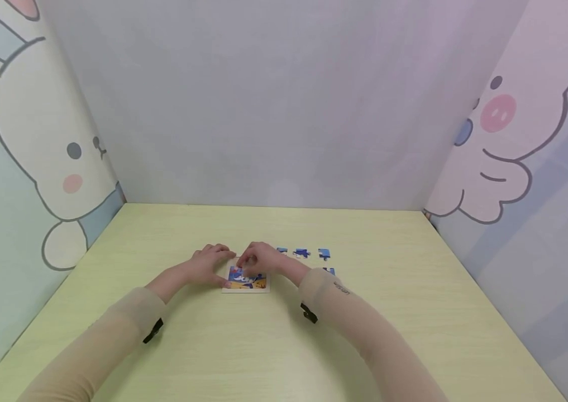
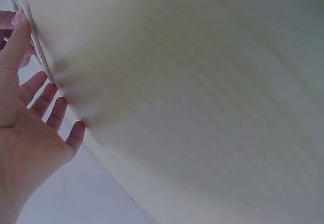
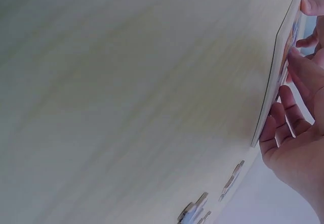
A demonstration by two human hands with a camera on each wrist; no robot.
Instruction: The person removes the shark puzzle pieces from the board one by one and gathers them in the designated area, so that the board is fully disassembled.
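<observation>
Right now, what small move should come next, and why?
Probably a light downward press by the right hand, with the left hand bracing the puzzle board: the right fingers bend over its picture, and loose pieces lie to the right. Whether they pinch a piece is unclear.

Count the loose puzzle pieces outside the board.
4 visible: a left piece, a middle piece and a right piece in the far row, and a near piece partly behind the right sleeve. More may be hidden there.
</observation>
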